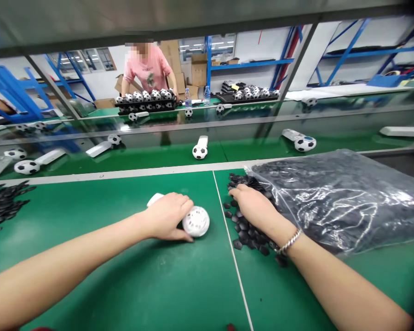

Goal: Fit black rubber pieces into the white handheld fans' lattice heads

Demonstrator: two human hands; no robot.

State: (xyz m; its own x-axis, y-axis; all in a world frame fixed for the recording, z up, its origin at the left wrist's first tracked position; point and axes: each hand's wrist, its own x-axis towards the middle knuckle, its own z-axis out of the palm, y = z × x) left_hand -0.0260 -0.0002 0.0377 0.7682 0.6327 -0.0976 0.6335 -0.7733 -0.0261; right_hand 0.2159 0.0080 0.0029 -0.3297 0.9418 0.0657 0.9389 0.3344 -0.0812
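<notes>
My left hand (169, 215) is wrapped around a white plastic device with a round, ball-shaped end (196, 221) on the green table. Small dark openings dot the round end, and its white handle (155, 199) shows behind my fingers. Over on the right, my right hand (253, 204) reaches into a heap of small black pentagon pieces (243, 225). Its fingers are bent and close together at the heap's far left side; whatever lies between the fingertips is hidden. A silver bracelet is on that wrist.
A large clear bag of black pieces (345, 202) lies right of the heap. More black pieces (3, 202) lie far left. Beyond the table edge, a green conveyor (158, 156) carries football-patterned devices (200, 151). Across it, a person in pink (148, 69) stands behind a tray of balls.
</notes>
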